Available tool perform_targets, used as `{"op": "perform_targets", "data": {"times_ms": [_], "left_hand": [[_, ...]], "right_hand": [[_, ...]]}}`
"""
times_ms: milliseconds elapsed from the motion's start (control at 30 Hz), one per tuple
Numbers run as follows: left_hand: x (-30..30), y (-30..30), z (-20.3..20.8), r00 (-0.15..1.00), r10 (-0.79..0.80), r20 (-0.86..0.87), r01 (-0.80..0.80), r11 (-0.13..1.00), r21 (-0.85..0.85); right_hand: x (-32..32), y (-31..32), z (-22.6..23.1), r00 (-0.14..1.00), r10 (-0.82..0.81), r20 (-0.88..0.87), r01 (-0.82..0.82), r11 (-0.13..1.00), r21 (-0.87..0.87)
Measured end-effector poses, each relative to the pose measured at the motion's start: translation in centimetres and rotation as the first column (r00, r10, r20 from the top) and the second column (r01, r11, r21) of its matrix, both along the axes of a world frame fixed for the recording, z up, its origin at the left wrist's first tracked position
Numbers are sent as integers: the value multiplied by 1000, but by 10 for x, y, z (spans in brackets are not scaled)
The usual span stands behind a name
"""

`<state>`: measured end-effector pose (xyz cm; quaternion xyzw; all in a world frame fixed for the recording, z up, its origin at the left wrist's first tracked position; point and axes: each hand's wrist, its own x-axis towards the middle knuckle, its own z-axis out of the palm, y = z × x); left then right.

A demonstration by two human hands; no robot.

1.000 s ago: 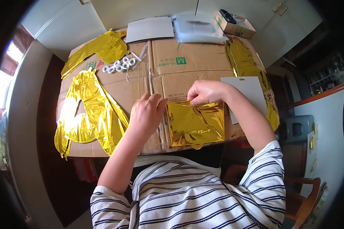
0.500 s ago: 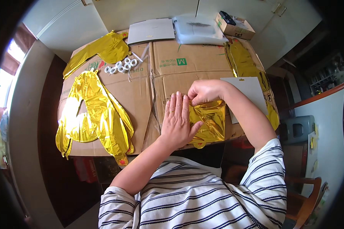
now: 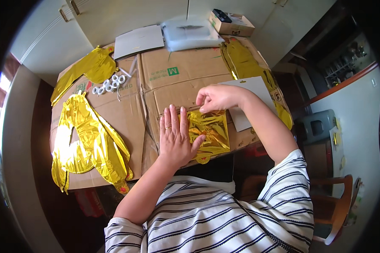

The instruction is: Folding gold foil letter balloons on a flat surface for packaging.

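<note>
A folded gold foil balloon [image 3: 211, 133] lies as a rough square near the front edge of the cardboard-covered table. My left hand [image 3: 175, 137] rests flat on its left side, fingers stretched out and pointing away from me. At the balloon's far edge is my right hand [image 3: 217, 98], its fingers curled in toward the thumb. Whatever may be between those fingertips is hidden. A small rounded tab [image 3: 203, 160] sticks out from the balloon's near edge. Left of my hands, an unfolded shiny gold foil balloon [image 3: 90, 139] hangs partly over the front edge.
A grey card [image 3: 249, 99] lies under my right forearm. More gold foil [image 3: 240, 59] sits at far right and another balloon [image 3: 86, 69] at far left. White ribbon rolls [image 3: 109, 84], a card stack [image 3: 139, 41], clear plastic bags [image 3: 192, 36] and a small box [image 3: 234, 25] line the back.
The whole view has shifted and turned a little, so the table sits further left. My right hand has lifted slightly and loosened from a tighter fist. My left hand stays flat on the foil.
</note>
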<state>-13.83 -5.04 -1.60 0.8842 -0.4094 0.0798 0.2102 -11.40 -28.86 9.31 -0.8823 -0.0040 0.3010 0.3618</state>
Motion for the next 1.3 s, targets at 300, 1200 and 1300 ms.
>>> {"op": "perform_targets", "data": {"times_ms": [300, 1200, 1300], "left_hand": [[0, 0, 4, 1000, 10, 1, -10, 1000, 8], [0, -1, 8, 1000, 16, -7, -15, 998, 59], [0, -1, 7, 1000, 12, 4, -13, 999, 48]], "right_hand": [[-65, -46, -30, 896, -431, -104, 433, 800, 415], [-65, -39, -68, 777, -171, 606, 217, 976, -2], [-68, -39, -74, 657, -61, 751, 173, 982, -72]]}}
